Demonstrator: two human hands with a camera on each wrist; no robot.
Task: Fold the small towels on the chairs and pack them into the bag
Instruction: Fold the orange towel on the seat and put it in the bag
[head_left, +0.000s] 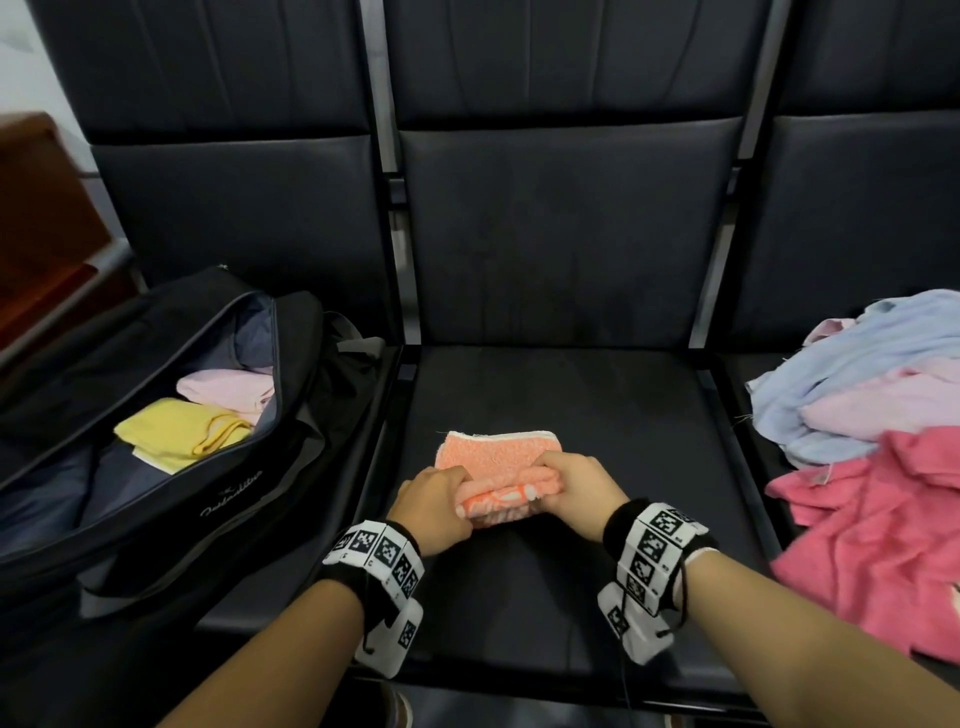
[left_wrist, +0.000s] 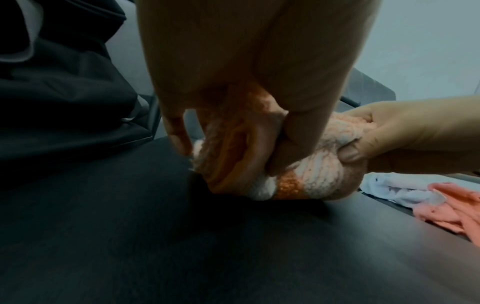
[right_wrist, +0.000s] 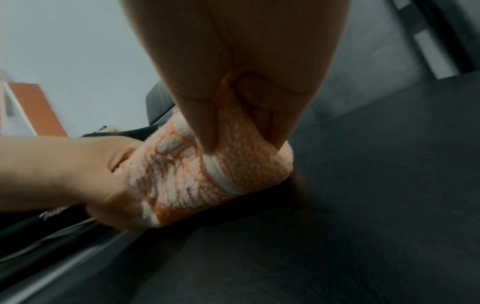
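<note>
Right of the open black bag (head_left: 156, 415) already holding yellow and pink folded towels (head_left: 208, 410), both hands clamp the half-folded fluffy orange-and-white towel (head_left: 493, 457), the unfolded pile (head_left: 872, 426) remaining beyond

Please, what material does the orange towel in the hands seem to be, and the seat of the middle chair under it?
Orange towel: apparently a soft, fluffy fleece or terry; its orange-and-white pile looks fuzzy and matte, and it bunches where the left hand and right hand grip it.
Middle chair seat: probably black leather or imitation leather; smooth, with a faint sheen. Which one, I cannot tell.
</note>
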